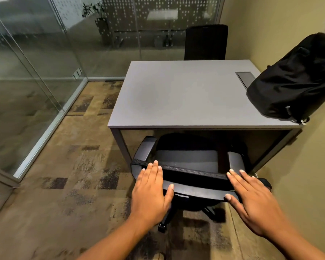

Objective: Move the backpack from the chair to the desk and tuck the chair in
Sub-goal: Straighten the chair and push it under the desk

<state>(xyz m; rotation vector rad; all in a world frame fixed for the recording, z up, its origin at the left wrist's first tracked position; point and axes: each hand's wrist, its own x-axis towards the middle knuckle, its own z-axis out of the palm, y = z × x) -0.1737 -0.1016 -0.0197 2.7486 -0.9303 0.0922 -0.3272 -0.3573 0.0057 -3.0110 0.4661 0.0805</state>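
Black backpack (296, 79) sits on the desk (176, 94); I judge the chair (191, 166) rolls easily, left hand (150, 192) and right hand (255, 199) flat, fingers spread, on its stiff backrest top.

1. Second chair (206, 42): black, high backrest, at the desk's far edge, backrest upright and facing the camera.
2. Cable hatch (245, 78): grey rectangular flap, flush in the desk top near its far right corner.
3. Glass partition (32, 72): runs along the left and far sides of the room in metal frames; far panels carry a dotted frosted pattern.
4. Potted plant (96, 14): behind the far glass, leaves blurred.
5. Carpet (68, 175): brown and tan with dark patchy blocks.
6. Wall (308, 184): plain yellowish, along the desk's right edge.
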